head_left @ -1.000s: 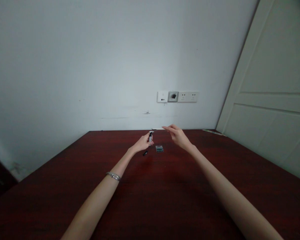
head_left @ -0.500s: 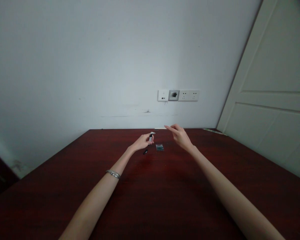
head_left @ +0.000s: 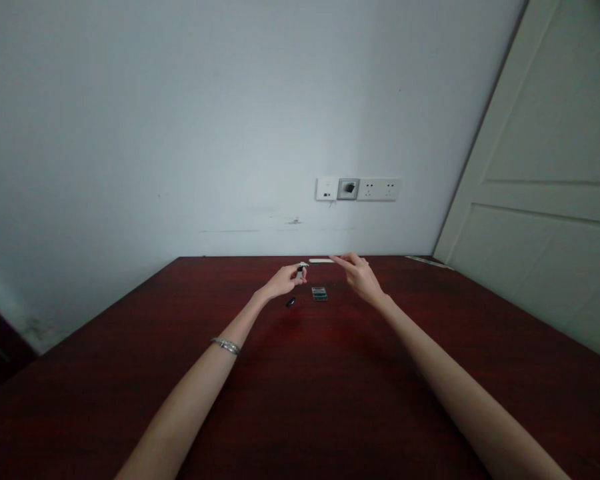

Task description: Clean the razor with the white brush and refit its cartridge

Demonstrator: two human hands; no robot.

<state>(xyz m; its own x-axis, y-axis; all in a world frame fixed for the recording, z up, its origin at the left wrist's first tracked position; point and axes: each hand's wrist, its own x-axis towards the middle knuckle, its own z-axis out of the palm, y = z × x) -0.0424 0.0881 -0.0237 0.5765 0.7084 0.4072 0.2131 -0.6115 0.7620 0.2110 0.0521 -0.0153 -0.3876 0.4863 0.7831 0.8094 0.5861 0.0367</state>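
My left hand (head_left: 283, 281) is closed around a small tool (head_left: 300, 273) with a pale grey body, a black collar and a silvery head at the top; its kind is too small to make out. Across from it, my right hand (head_left: 363, 279) is raised, its index finger pointing left along a flat white strip (head_left: 321, 261). The strip seems to be gripped under that finger, though the grip is mostly hidden. Between the hands lies a small clear case (head_left: 319, 294) with dark green inside. A little black piece (head_left: 291, 302) rests just below my left hand.
The dark red wooden table (head_left: 310, 400) runs back to a pale wall. Sockets and switches (head_left: 357, 189) sit on that wall. A white panelled door (head_left: 545, 200) stands along the right side, with a thin pale strip (head_left: 430, 263) near the table's back right corner.
My right hand has come down slightly, and the white strip has dropped with it and shows more of its flat face. My left hand stays nearly still, keeping hold of the small tool.
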